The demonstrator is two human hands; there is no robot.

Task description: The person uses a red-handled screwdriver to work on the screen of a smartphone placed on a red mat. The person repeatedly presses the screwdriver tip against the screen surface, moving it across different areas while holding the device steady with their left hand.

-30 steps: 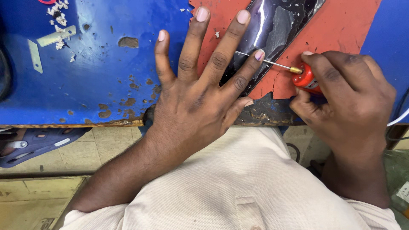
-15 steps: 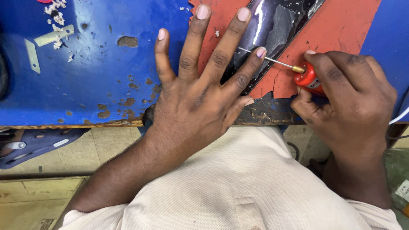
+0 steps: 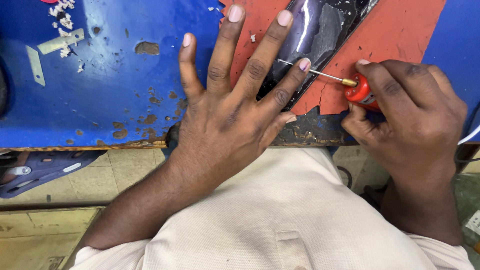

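A person sits at a worn blue bench [image 3: 100, 100] and looks down at two hands. The left hand [image 3: 235, 110] lies flat in the middle of the frame with all its fingers spread out. Its grip is released; it only presses down. Three of its fingers rest on a shiny black panel [image 3: 325, 35] at the top of the frame. The panel lies slanted on a red mat [image 3: 400, 35], and the mat has a torn edge near the bottom.

The right hand [image 3: 410, 115] is at the right of the frame. Its grip is clenched around one small screwdriver [image 3: 350, 82] with a red handle, a gold collar and a thin metal shaft. The thin shaft points left and its tip sits on the black panel, just beside the left hand's ring finger. That finger lies partly over the shaft and hides a bit of it.

In the upper left of the frame lie two flat pale metal strips [image 3: 62, 42] and a little heap of white scraps [image 3: 62, 10]. The blue paint has many brown chipped spots. No box or bowl is seen here. Below the bench edge, at the left, sits a dark blue plastic part [image 3: 45, 167] above a tiled floor [image 3: 50, 225]. The person wears a cream shirt [image 3: 290, 220].
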